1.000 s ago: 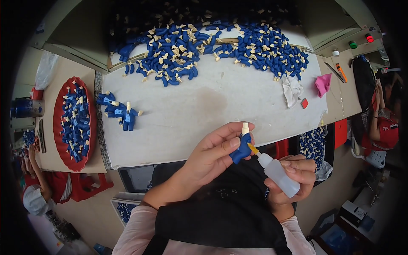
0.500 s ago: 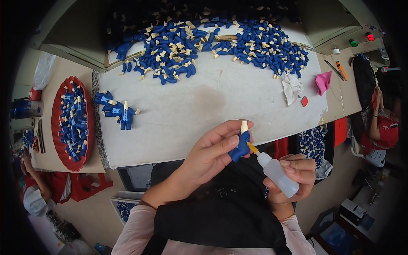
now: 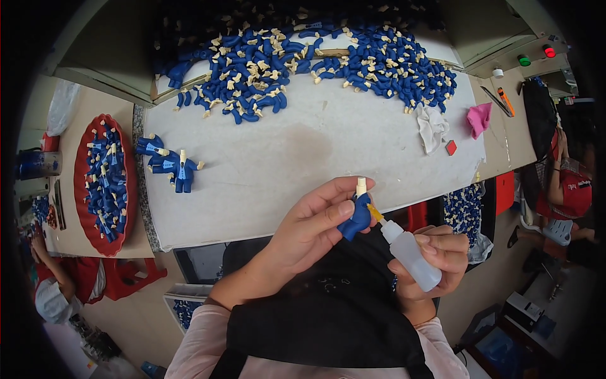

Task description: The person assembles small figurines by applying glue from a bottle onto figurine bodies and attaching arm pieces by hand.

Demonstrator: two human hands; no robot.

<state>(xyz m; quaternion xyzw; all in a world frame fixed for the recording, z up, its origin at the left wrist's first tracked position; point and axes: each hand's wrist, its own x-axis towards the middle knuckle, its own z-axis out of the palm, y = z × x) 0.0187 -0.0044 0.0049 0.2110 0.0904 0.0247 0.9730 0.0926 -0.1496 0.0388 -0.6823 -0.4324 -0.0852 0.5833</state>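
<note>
Blue figurine body (image 3: pixel 358 218), cream neck (image 3: pixel 361 185) up, pinched in left hand (image 3: pixel 310 221) by tabletop's (image 3: pixel 252 202) near edge. Right hand (image 3: pixel 447 260) grips translucent squeeze bottle (image 3: pixel 411 258), amber nozzle (image 3: pixel 376 214) at body's side, contact unclear. Apparent step: dabbing glue; next move likely calls for steady nozzle, light squeeze.

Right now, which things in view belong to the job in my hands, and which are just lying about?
Job in hand:
blue figure, in the left hand
squeeze bottle, in the right hand
piled curved blue pieces, probably

Apparently lying about:
white cloth
pink cloth
orange cutter
</note>
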